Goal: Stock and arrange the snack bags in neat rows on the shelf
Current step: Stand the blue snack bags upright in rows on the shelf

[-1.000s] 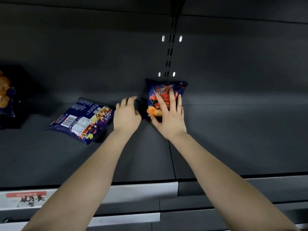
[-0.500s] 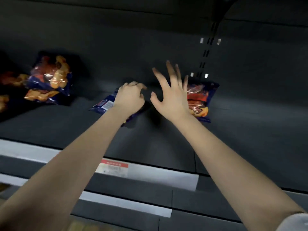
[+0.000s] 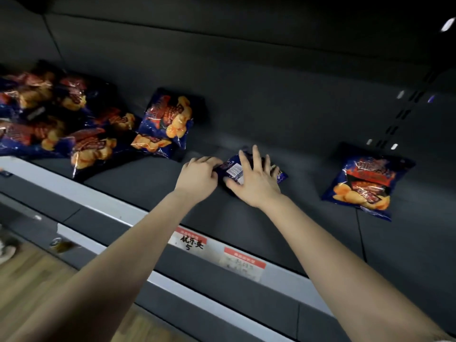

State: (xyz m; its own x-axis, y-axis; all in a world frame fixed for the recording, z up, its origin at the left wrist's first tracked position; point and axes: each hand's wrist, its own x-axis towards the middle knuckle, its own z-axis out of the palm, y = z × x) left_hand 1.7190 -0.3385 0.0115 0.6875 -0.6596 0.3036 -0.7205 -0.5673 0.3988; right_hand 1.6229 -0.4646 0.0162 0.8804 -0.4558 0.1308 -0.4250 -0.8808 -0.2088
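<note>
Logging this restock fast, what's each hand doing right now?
Left hand: closed, fingers curled on the left end of the face-down snack bag.
Right hand: open, fingers spread flat on the same bag.

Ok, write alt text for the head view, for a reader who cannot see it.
Two bare hands work a face-down dark blue foil snack bag on a dark grey metal shelf: the left hand grips its end, the right hand lies flat on top. A matching bag sits to the right, a heap of bags at the left.
</note>
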